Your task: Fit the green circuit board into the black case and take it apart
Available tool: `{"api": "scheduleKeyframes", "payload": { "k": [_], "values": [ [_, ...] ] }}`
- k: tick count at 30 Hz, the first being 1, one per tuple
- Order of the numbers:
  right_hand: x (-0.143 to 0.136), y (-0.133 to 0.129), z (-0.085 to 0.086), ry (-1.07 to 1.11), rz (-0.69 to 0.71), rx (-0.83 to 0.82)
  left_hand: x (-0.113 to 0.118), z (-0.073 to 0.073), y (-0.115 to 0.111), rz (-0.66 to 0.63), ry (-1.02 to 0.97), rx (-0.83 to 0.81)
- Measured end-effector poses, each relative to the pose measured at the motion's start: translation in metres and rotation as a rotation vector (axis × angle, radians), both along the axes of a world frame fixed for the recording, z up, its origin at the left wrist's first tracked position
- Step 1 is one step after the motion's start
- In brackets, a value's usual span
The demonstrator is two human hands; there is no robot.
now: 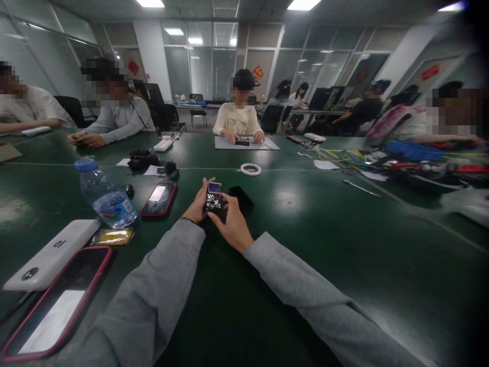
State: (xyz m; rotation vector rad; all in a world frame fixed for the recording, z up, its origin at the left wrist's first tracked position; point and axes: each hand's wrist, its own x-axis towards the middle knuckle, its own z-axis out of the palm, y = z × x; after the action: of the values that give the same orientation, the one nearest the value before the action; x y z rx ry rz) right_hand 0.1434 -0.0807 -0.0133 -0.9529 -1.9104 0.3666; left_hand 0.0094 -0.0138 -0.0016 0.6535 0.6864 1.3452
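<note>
A small dark device [213, 199] with a bluish screen at its top and light parts below is held upright above the green table. My left hand [197, 204] grips it along its left side. On its right side and lower edge, the thumb and fingers of my right hand [234, 221] are closed. Just behind my right hand, a black object [241, 199] lies on the table. Fine details of the device are too small to make out.
Left of my hands are a red-edged phone [159, 199], a water bottle [107, 196], a yellow packet [113, 236], a white power bank [53, 252] and a larger phone [57, 306]. A white ring [250, 169] lies ahead; cables [355, 155] spread right. People sit around.
</note>
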Motion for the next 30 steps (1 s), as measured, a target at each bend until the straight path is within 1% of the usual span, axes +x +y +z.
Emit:
{"api": "scheduleKeyframes", "payload": {
  "k": [4,7,11,14,16,19,22,25,27,30],
  "values": [
    [-0.004,0.004,-0.006,0.044,-0.017,-0.156,0.004,-0.003,0.004,-0.005,0.017,0.017],
    [-0.003,0.008,-0.008,0.093,0.028,-0.18,0.005,-0.003,0.004,-0.003,-0.015,0.016],
    [-0.001,0.015,-0.012,0.235,0.079,-0.215,0.0,0.003,-0.002,-0.092,-0.087,0.02],
    [0.001,0.021,-0.018,0.348,0.092,-0.278,-0.004,0.007,-0.007,-0.164,-0.106,-0.024],
    [0.002,0.025,-0.02,0.401,0.1,-0.313,-0.004,0.006,-0.008,-0.196,-0.101,-0.038],
    [0.003,0.026,-0.021,0.458,0.114,-0.343,-0.003,0.002,-0.007,-0.213,-0.084,0.0],
    [0.002,0.022,-0.016,0.463,0.136,-0.319,-0.002,-0.001,-0.006,-0.211,-0.054,0.042],
    [0.001,0.015,-0.01,0.357,0.14,-0.244,-0.002,-0.003,-0.004,-0.209,-0.036,0.024],
    [0.002,0.012,-0.005,0.243,0.089,-0.177,-0.004,-0.004,-0.002,-0.193,-0.042,-0.022],
    [0.012,0.013,0.002,0.068,-0.081,-0.022,-0.008,-0.007,0.002,-0.145,-0.038,-0.087]
  ]
}}
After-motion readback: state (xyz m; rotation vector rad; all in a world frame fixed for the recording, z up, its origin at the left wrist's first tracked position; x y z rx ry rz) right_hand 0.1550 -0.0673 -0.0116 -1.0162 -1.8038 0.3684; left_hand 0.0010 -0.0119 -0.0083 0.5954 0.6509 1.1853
